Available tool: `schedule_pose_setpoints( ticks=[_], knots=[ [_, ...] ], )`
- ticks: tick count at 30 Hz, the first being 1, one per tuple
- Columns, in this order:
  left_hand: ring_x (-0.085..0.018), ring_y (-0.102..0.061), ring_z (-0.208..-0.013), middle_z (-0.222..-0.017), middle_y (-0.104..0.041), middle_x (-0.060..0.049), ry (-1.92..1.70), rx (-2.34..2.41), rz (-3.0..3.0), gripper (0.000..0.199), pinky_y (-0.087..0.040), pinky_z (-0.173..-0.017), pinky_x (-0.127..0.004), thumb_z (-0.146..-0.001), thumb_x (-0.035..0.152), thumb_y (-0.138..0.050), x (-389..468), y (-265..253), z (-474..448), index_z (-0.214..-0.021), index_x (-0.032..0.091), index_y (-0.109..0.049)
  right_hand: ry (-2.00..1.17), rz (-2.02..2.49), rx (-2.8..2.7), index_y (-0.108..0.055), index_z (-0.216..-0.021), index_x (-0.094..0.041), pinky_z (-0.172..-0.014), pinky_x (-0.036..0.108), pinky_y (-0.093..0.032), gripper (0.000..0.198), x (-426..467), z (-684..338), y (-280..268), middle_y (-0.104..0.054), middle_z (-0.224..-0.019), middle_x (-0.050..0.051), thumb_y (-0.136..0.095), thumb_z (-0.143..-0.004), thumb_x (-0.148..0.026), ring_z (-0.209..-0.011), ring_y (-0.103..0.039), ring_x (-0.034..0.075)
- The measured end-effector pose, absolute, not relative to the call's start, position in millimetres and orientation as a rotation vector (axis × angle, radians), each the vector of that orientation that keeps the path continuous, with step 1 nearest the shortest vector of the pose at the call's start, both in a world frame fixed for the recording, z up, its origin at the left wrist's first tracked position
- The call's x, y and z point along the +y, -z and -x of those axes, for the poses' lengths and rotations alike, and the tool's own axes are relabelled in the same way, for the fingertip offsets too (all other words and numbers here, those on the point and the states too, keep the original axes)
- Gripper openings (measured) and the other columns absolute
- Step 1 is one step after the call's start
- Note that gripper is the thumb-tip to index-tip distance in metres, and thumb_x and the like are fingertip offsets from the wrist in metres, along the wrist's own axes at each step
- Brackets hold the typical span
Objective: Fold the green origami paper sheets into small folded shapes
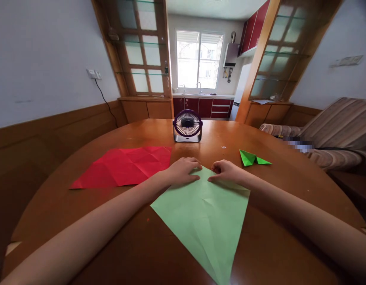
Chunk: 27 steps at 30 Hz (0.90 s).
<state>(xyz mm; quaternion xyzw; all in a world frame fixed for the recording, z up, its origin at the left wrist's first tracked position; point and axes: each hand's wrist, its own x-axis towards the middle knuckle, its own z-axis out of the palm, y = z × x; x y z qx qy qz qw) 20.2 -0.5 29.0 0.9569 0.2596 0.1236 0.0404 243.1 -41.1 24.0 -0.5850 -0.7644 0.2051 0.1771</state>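
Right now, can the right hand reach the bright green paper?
Probably yes: only table shows between the right hand and the bright green paper, though the hand touches the pale sheet.

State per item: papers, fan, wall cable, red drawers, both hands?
Light green paper: creased, spread out
Red paper: creased, spread out
Bright green paper: folded
Fan: upright; spinning or not unclear
Wall cable: plugged in
Red drawers: shut
Left hand: on light green paper
Right hand: same, fingers curled

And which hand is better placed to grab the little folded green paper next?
Probably the right hand: it is nearer the folded green paper. Both hands are at the light green sheet's far corner, but the left hand would have to reach past the right.
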Motion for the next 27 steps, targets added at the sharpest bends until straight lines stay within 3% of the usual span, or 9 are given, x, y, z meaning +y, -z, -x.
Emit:
schedule_pose_setpoints(
  ticks=[4, 8, 11, 13, 16, 20, 24, 27],
  knots=[
    [-0.026, -0.052, -0.123, -0.136, -0.054, -0.009, -0.301, 0.782, -3.004, 0.031, -0.040, -0.103, -0.039, -0.088, 0.032, -0.059, -7, -32, -19, -0.116, 0.021, -0.063, -0.588, 1.579, -2.180, -0.059, -0.073, -0.017, -0.051, 0.024, -0.036, 0.013, -40, -242, -27, -0.060, -0.069, 0.001, -0.065, -0.073, -0.029, -0.061, -0.052, 0.012],
    [-0.030, -0.034, -0.139, -0.152, -0.036, -0.010, -0.306, 0.688, -3.095, 0.031, -0.027, -0.113, -0.045, -0.091, 0.037, -0.055, -11, -30, -20, -0.117, 0.021, -0.061, -0.551, 1.419, -2.264, -0.057, -0.074, -0.017, -0.053, 0.023, -0.035, 0.009, -35, -244, -32, -0.058, -0.069, -0.001, -0.061, -0.076, -0.025, -0.061, -0.048, 0.011],
    [-0.025, -0.044, -0.131, -0.141, -0.050, -0.010, -0.345, 0.600, -3.115, 0.022, -0.028, -0.111, -0.044, -0.094, 0.030, -0.049, -9, -27, -21, -0.110, 0.020, -0.060, -0.576, 1.282, -2.341, -0.062, -0.083, -0.016, -0.056, 0.023, -0.037, 0.010, -30, -245, -33, -0.060, -0.071, 0.000, -0.057, -0.080, -0.024, -0.062, -0.050, 0.011],
    [-0.023, -0.057, -0.114, -0.121, -0.063, -0.009, -0.393, 0.639, -3.106, 0.019, -0.037, -0.103, -0.041, -0.093, 0.023, -0.046, -6, -25, -21, -0.105, 0.018, -0.060, -0.542, 1.272, -2.383, -0.065, -0.086, -0.015, -0.057, 0.023, -0.038, 0.013, -28, -246, -32, -0.063, -0.073, 0.001, -0.056, -0.081, -0.024, -0.063, -0.052, 0.011],
    [-0.021, -0.061, -0.093, -0.099, -0.067, -0.006, -0.463, 0.754, -3.077, 0.016, -0.045, -0.087, -0.036, -0.092, 0.017, -0.045, 0, -23, -18, -0.097, 0.017, -0.060, -0.417, 1.343, -2.429, -0.068, -0.086, -0.017, -0.058, 0.024, -0.039, 0.014, -28, -247, -33, -0.066, -0.076, 0.002, -0.059, -0.079, -0.025, -0.065, -0.055, 0.012],
    [-0.021, -0.062, -0.089, -0.096, -0.068, -0.005, -0.534, 0.888, -2.963, 0.014, -0.046, -0.077, -0.031, -0.087, 0.013, -0.049, 8, -21, -11, -0.097, 0.017, -0.059, -0.402, 1.520, -2.441, -0.069, -0.087, -0.018, -0.057, 0.025, -0.039, 0.018, -26, -253, -41, -0.067, -0.077, 0.003, -0.066, -0.073, -0.030, -0.066, -0.057, 0.014],
    [-0.022, -0.064, -0.092, -0.109, -0.068, -0.007, -0.565, 1.045, -2.800, 0.036, -0.047, -0.075, -0.030, -0.082, 0.013, -0.053, 17, -22, -3, -0.118, 0.017, -0.055, -0.587, 1.632, -2.445, -0.069, -0.083, -0.016, -0.056, 0.026, -0.040, 0.024, -22, -268, -52, -0.066, -0.073, 0.002, -0.071, -0.065, -0.031, -0.066, -0.058, 0.015],
    [-0.020, -0.064, -0.093, -0.107, -0.069, -0.005, -0.534, 1.022, -2.673, 0.025, -0.047, -0.077, -0.028, -0.083, 0.019, -0.054, 24, -23, 2, -0.105, 0.019, -0.066, -0.725, 1.651, -2.405, -0.066, -0.075, -0.016, -0.054, 0.025, -0.039, 0.020, -18, -279, -54, -0.063, -0.069, 0.000, -0.071, -0.062, -0.030, -0.063, -0.055, 0.014]
  ],
)
